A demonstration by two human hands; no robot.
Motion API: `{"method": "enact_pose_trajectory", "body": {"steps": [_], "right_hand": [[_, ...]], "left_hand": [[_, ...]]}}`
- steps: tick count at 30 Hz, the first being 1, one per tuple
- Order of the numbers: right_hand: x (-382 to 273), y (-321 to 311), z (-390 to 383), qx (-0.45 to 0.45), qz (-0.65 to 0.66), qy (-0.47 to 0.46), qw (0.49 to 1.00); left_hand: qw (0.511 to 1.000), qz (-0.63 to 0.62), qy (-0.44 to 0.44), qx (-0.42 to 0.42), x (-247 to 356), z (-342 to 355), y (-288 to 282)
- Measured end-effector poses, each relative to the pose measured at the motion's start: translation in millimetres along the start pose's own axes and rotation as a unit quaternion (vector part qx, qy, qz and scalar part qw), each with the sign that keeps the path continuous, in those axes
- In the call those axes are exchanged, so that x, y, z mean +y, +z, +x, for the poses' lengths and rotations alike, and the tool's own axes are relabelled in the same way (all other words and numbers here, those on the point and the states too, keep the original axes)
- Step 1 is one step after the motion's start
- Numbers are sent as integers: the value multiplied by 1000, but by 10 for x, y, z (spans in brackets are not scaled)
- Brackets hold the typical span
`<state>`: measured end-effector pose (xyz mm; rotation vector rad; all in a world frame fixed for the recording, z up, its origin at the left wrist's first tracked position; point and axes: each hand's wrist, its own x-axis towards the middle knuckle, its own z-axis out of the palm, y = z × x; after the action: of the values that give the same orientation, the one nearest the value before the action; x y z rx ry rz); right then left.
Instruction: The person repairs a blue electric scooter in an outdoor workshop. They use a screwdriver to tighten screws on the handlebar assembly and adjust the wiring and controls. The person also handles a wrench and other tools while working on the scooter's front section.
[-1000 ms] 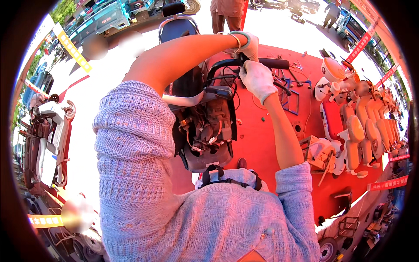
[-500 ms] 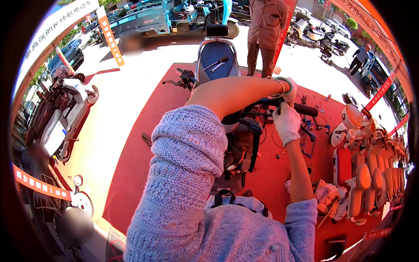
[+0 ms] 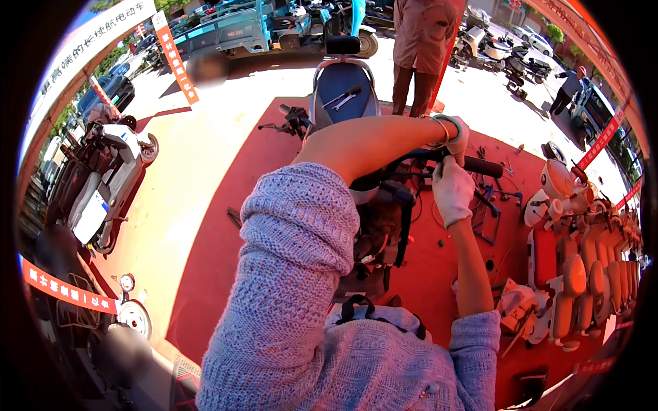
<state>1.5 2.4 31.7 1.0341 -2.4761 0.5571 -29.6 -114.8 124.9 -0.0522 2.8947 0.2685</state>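
Note:
A scooter with a dark blue seat [image 3: 343, 77] stands before me, its front parts partly stripped. Across its body reaches my left arm, and my white-gloved left hand [image 3: 458, 140] is bent down and closed at the handlebar, beside the black handlebar grip [image 3: 484, 166]. Just below it, my gloved right hand [image 3: 453, 194] has its fingers pinched together against the same spot. What either hand holds is hidden by the fingers and gloves. On the seat lie an open-end wrench [image 3: 344, 102] and a dark-handled screwdriver [image 3: 351, 90].
A person in brown [image 3: 423, 38] stands beyond the scooter. Loose tools and a blue metal frame [image 3: 489, 222] lie on the red mat [image 3: 212, 274] at right, near a torn package [image 3: 515, 305]. Several scooters line the right side; a parked scooter [image 3: 103, 185] stands left.
The view has shifted slightly. Both hands stay closed together at the handlebar, with only a small movement of the right hand.

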Motion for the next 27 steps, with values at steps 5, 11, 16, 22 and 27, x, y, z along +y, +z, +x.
{"method": "enact_pose_trajectory", "body": {"steps": [5,11,16,22,27], "right_hand": [[-5,121,-58,90,15,-45,995],[126,279,-33,154,22,-94,983],[223,157,-36,141,-38,-179,973],[194,202,-37,116,1,-144,983],[210,267,-42,127,18,-122,984]], "left_hand": [[998,63,-5,-26,-141,120,59],[998,15,-48,-24,-148,227,69],[997,-27,-60,-28,-19,43,-19],[1000,-20,-21,-3,-114,108,57],[998,35,23,47,-181,175,145]]}}
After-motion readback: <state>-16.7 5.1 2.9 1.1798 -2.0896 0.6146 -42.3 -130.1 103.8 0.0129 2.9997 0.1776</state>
